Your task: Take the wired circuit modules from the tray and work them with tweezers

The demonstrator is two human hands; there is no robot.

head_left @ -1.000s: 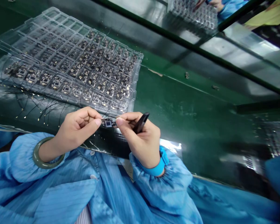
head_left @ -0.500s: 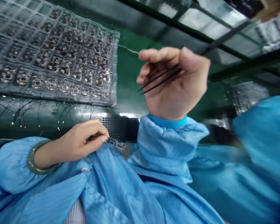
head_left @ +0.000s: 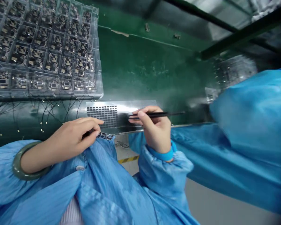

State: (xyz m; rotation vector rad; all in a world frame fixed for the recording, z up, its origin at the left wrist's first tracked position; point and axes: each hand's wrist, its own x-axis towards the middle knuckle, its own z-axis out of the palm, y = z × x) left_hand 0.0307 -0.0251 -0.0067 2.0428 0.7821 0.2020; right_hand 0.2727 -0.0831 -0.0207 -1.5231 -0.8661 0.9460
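The left hand (head_left: pixel 81 137) pinches a small board (head_left: pixel 105 136) between thumb and forefinger, its far end jutting to the right, close to the blue coat (head_left: pixel 103 181) and the near edge of the bench (head_left: pixel 142 72). The right hand (head_left: pixel 154 128) is closed round black tweezers (head_left: pixel 159 114), thumb on top — their points face left, above a sheet (head_left: pixel 135 104) with a grid of dark squares (head_left: pixel 103 115). Whether the points touch the sheet I cannot tell. Beyond the left hand stand clear trays (head_left: pixel 46 93), their cells filled with more boards (head_left: pixel 36 57); thin black wires (head_left: pixel 45 112) with pale ends hang along the near side. A co-worker's blue sleeve (head_left: pixel 255 103) reaches in at right — well apart from the trays.
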